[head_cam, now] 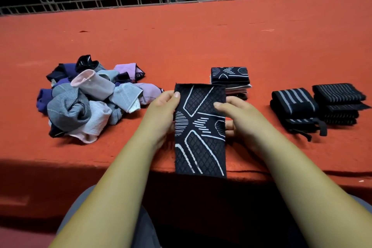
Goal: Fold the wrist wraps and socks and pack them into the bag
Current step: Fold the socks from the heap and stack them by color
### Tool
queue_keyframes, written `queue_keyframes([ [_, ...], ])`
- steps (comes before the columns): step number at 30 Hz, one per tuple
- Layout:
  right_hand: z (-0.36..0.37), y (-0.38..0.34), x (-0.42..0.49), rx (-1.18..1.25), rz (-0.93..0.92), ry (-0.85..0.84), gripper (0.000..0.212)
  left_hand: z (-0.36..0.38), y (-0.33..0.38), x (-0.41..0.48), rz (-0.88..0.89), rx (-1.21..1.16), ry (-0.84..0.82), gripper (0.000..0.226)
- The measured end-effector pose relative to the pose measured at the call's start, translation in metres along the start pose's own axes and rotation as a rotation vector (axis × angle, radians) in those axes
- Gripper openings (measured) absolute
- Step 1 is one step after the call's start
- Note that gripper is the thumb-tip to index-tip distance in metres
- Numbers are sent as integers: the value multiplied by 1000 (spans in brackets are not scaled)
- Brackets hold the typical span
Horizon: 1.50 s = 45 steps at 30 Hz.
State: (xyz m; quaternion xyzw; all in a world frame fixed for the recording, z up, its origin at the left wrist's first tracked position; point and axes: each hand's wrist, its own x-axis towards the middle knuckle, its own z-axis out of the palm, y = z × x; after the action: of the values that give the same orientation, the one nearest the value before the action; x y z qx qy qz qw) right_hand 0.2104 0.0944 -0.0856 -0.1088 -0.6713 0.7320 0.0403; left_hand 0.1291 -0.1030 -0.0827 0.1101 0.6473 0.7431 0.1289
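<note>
Hanging lengthways at the centre of the frame, the black patterned wrist wrap is held up over the red bench, its lower end crossing the bench's near edge. The left hand pinches its left border, thumb on the face. The right hand pinches the right border the same way, with its fingers peeping out behind the cloth. Both hands are grasping the wrap; neither is released.

It looks like a thin, stretchy knit: light, limp, neither slippery nor fragile. It should sag wherever it is unsupported, so opposite borders or the two upper corners seem the best hold, with the fold made end to end.

A folded stack of matching pieces sits just beyond the right hand. The striped wraps at right of the frame look thicker, with straps trailing. The sock pile at left is a soft jumble.

No bag is in view. Most of each hand's fingers are hidden behind the wrap. The stack's lower layers are hard to make out, the socks cannot be counted, and the farthest striped bundle is cut off by the right edge.
</note>
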Motion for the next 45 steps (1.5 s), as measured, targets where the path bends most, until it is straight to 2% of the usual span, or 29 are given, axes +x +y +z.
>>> queue_keyframes([
  [3,0,3,2,-17,-137,55,22,-4,4,-5,-23,-99,-148,35],
  [6,1,0,2,118,-223,52,27,-13,9,-6,11,-181,-246,46],
  [8,0,0,3,125,-228,48,25,-15,7,-3,-14,-164,-204,40],
  [11,-1,5,5,-80,-108,58,14,-16,-5,2,-139,-79,-79,32],
  [13,-1,9,5,-142,-59,47,16,-16,-10,4,-208,-67,-52,32],
  [15,-2,8,5,-80,-69,59,23,-16,-6,5,-200,-117,-85,32],
  [18,-4,3,6,190,-50,17,25,-20,8,2,-171,-240,-214,33],
  [20,-5,3,4,156,-12,-26,20,-23,10,-1,-238,-115,-242,30],
  [22,-4,9,3,-14,7,-51,16,-24,3,-4,-301,104,-181,23],
  [24,-2,12,3,-132,12,-23,14,-24,-4,-4,-329,168,-133,20],
  [27,-1,13,4,-161,-11,5,15,-26,-4,-2,-321,125,-138,23],
  [33,-5,14,3,65,-44,-67,28,-33,2,-2,-286,-55,-202,39],
  [38,-2,10,-1,128,-19,1,41,-33,4,-4,-302,-112,-188,40],
  [42,-2,10,1,202,1,-28,21,-32,4,-5,-291,-113,-155,39],
  [45,-3,13,0,110,-64,-57,6,-30,3,-5,-306,-147,-150,24],
])
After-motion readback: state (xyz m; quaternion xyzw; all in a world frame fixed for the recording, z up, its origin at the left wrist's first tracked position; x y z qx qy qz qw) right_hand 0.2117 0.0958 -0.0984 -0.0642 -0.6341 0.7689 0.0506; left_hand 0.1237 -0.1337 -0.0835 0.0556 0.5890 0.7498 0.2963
